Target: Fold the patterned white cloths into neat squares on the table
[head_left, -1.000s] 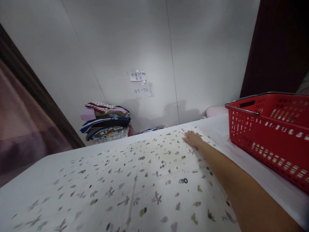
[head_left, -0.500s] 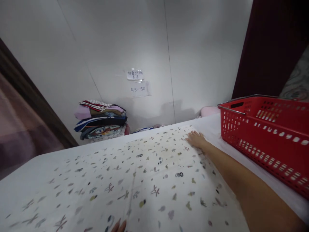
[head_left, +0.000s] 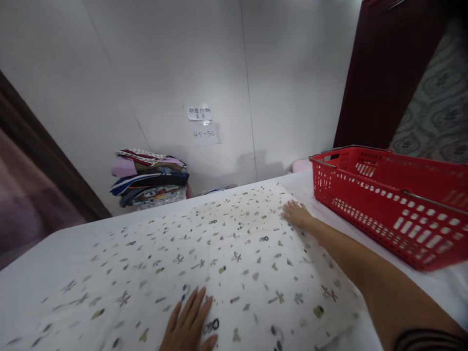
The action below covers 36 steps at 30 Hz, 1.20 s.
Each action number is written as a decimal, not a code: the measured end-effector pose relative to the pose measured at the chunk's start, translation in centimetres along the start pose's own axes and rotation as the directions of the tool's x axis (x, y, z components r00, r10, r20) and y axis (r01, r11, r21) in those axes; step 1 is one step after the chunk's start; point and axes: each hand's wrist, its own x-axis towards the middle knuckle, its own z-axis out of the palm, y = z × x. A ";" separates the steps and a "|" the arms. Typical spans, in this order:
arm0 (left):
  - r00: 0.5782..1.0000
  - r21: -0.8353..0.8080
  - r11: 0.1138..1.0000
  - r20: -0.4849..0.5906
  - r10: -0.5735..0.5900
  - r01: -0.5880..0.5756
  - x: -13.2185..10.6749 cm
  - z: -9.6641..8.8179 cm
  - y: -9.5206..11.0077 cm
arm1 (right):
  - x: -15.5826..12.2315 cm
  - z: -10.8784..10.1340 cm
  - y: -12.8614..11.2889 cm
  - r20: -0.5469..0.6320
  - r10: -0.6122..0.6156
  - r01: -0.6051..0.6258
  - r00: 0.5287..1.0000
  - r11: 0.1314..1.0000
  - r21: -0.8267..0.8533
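A white cloth [head_left: 226, 282] printed with small palm trees, leaves and other figures lies spread over the table, with faint creases across it. Palm down on its near part rests my left hand [head_left: 190, 319], fingers extended and slightly apart. My right hand [head_left: 296, 213] is stretched far forward, lying flat at the cloth's right edge near its far corner. Neither hand grips anything. The near edge of the cloth runs out of view at the bottom.
A red plastic basket [head_left: 365, 209] with metal handles stands on the white table [head_left: 62, 243] at the right. Folded clothes [head_left: 149, 178] are stacked beyond the far edge, against a wall with paper signs [head_left: 204, 133]. A pinkish curtain [head_left: 32, 209] hangs at left.
My left hand has come further into view and lies flat on the near cloth. My right hand stays at the right edge. The view has shifted, showing more of the basket.
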 end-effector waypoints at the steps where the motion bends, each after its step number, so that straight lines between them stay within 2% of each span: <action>1: 1.000 -0.001 1.000 -0.004 -0.002 0.002 0.0 -0.2 0.1 | -1.7 0.3 0.0 0.011 -0.034 0.034 0.999 0.999 0.007; 5: 0.999 -0.026 0.999 0.023 -0.024 0.024 0.4 -0.7 0.7 | -9.0 1.5 1.0 0.029 -0.155 0.154 0.987 0.987 0.045; 8: 0.995 -0.066 0.996 0.090 -0.050 0.056 0.8 -1.2 1.1 | -12.6 1.7 1.9 0.027 -0.119 0.118 0.993 0.992 0.035; 13: 0.989 -0.089 0.993 0.133 -0.071 0.083 1.2 -2.1 1.6 | -14.9 1.4 2.4 0.008 -0.051 0.051 0.999 0.997 0.062; 16: 0.985 -0.115 0.989 0.155 -0.079 0.097 1.2 -1.9 1.6 | -16.0 1.0 2.9 -0.037 -0.026 0.034 0.999 0.972 0.234; 20: 0.976 -0.178 0.975 0.196 -0.095 0.131 1.5 -1.3 1.2 | -17.6 -1.1 5.1 -0.101 0.135 -0.070 0.986 0.874 0.480; 22: 0.972 -0.230 0.960 0.207 -0.114 0.162 1.8 -1.4 0.8 | -18.7 -2.0 6.7 -0.090 0.220 -0.145 0.971 0.847 0.511; 25: 0.971 -0.312 0.928 0.182 -0.153 0.204 1.7 -2.4 0.8 | -20.7 -2.6 8.6 -0.012 0.326 -0.272 0.945 0.810 0.520; 27: 0.986 -0.338 0.928 0.107 -0.126 0.155 1.0 -3.3 1.2 | -22.0 -2.5 9.3 0.038 0.380 -0.349 0.924 0.802 0.485; 30: 0.999 -0.322 0.946 -0.032 0.032 -0.041 -0.9 -4.3 2.6 | -23.4 -2.2 9.6 0.076 0.441 -0.432 0.894 0.806 0.403; 33: 0.974 -0.270 0.939 -0.130 0.184 -0.213 -2.9 -4.1 3.7 | -23.9 -2.3 9.5 0.134 0.474 -0.490 0.870 0.804 0.337; 36: 0.960 -0.256 0.931 -0.171 0.221 -0.260 -4.2 -3.2 4.1 | -23.8 -2.5 9.2 0.216 0.486 -0.531 0.847 0.791 0.302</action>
